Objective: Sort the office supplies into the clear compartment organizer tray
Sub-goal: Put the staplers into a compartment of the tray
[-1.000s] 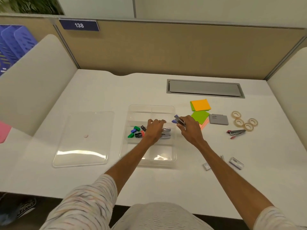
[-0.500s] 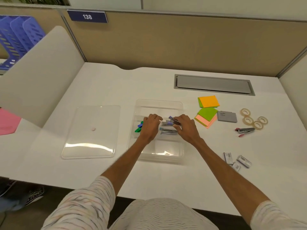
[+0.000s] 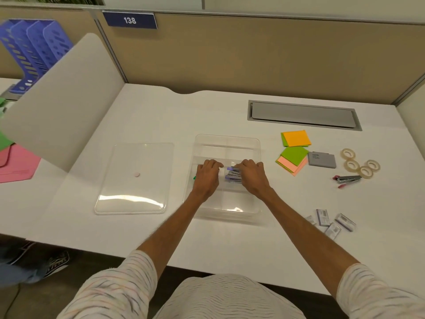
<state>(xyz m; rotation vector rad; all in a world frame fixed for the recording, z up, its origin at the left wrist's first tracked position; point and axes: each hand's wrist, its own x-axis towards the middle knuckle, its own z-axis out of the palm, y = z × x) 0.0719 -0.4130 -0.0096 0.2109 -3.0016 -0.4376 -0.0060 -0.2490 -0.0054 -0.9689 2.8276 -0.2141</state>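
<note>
The clear compartment organizer tray (image 3: 227, 141) sits mid-desk. My left hand (image 3: 207, 177) lies palm down in its middle-left compartment with bent fingers, hiding the small clips there; only a green tip (image 3: 194, 177) shows. My right hand (image 3: 251, 178) is beside it. Its fingertips pinch a purple-and-silver stapler (image 3: 231, 168), which lies on top of other staplers (image 3: 232, 178) in the middle-right compartment. Loose on the desk to the right are orange sticky notes (image 3: 296, 138), a green and pink note stack (image 3: 293, 156), a grey box (image 3: 322, 159), several tape rolls (image 3: 360, 163), a red stapler (image 3: 348, 179) and several staple boxes (image 3: 328, 223).
The tray's clear lid (image 3: 135, 180) lies flat to the left of the tray. A grey cable hatch (image 3: 303, 115) is set into the desk behind. Partition walls enclose the desk. A purple file rack (image 3: 32, 51) and a pink folder (image 3: 16, 165) are on the neighbouring desk to the left.
My right hand carried the purple stapler from above the tray's right rim down onto the staplers inside. My left hand shifted slightly left over the clips. The camera moved closer.
</note>
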